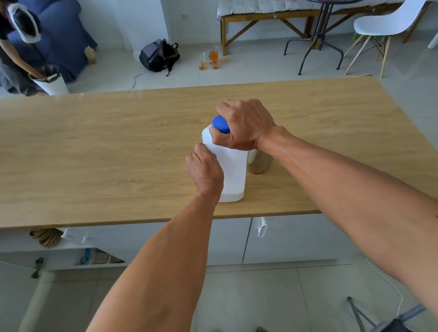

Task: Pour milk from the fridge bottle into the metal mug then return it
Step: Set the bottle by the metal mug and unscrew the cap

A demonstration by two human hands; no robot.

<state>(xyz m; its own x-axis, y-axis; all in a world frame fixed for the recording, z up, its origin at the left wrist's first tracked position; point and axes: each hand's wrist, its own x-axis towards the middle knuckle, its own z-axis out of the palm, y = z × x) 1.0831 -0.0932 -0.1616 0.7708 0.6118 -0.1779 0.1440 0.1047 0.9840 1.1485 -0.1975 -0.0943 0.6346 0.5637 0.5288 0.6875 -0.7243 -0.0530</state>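
White milk bottle [231, 169] stands capped on the tabletop [72, 157]; left hand [205, 169] grips its side, right hand [246, 126] clamps the blue cap [220, 124]. Metal mug [259, 162] waits at three o'clock; pouring and return likely remain.

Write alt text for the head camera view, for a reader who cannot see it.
A person's right hand grips the blue cap of a white plastic milk bottle standing on a light wooden table, while the left hand holds the bottle's side. A metal mug stands just right of the bottle, partly hidden behind it and the right wrist.
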